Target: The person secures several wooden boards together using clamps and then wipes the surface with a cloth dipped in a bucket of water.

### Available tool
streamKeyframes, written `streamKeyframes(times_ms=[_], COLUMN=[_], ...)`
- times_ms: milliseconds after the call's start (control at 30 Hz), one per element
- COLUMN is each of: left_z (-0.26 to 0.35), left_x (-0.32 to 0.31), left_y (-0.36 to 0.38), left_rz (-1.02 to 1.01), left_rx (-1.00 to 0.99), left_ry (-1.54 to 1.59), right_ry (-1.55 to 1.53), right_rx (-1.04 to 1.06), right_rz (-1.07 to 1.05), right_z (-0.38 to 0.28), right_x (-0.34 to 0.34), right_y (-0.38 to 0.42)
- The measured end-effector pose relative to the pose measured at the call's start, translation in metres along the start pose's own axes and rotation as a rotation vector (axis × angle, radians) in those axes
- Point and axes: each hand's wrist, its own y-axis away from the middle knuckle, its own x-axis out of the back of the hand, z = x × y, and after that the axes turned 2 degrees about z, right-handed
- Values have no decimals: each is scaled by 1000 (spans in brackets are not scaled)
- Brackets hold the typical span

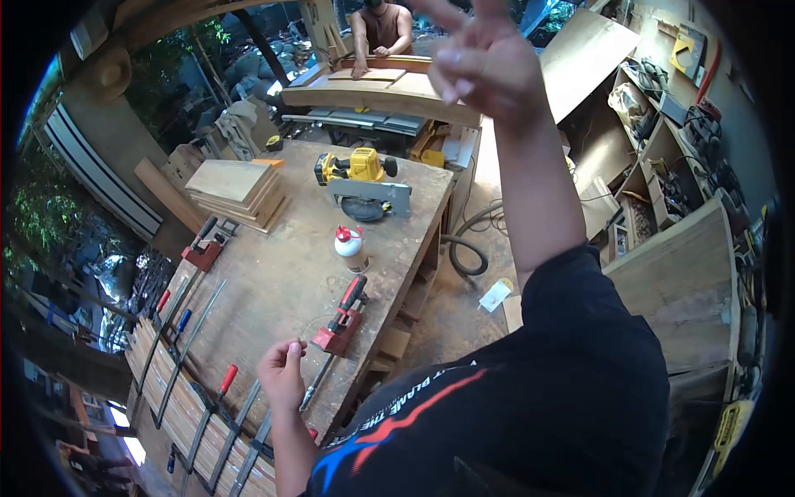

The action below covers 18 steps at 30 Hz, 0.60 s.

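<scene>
Clamp with a red metal head and a red-and-black handle [339, 330] lies along the near right edge of a worn, dusty wooden worktable [269, 286], just beside the left hand [283, 374]. That hand is curled, thumb raised near the fingertips; I cannot tell whether it pinches anything. The blurred right hand [489, 70] is raised, fingers partly spread, grasping nothing visible, and hides part of a long pale wooden frame [364, 98], where another person [383, 29] works.

Beyond the clamp stand a white bottle with a red cap [349, 247] and a yellow-and-black circular saw [364, 170]. Stacked pale boards [233, 184] sit farther left. Long clamp bars cross a row of narrow wooden strips [151, 356] at lower left. A black hose [472, 265] loops over the floor.
</scene>
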Motion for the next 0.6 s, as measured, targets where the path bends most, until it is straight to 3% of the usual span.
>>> streamKeyframes(times_ms=[100,167,200,267,300,400,533,600], left_z=[0,2,3,1,0,-2,9,8], left_x=[13,15,16,22,23,34,59,71], left_y=[20,34,39,52,58,75,108,124], left_rz=[27,41,47,55,64,50,109,136], left_rx=[37,69,78,125,141,120,200,202], left_ry=[-15,27,49,46,58,32,-2,17], right_ry=[-211,-12,78,145,-37,-199,-311,-225], right_rx=[-68,-404,-443,-818,-959,-1169,-1241,-1250], right_rz=[-100,-53,-112,-119,-113,-176,-367,-478], right_z=[15,36,59,81,104,139,146,130], right_x=[-13,-46,-66,-113,-129,-189,-268,-291], right_y=[-9,19,35,75,102,164,200,186])
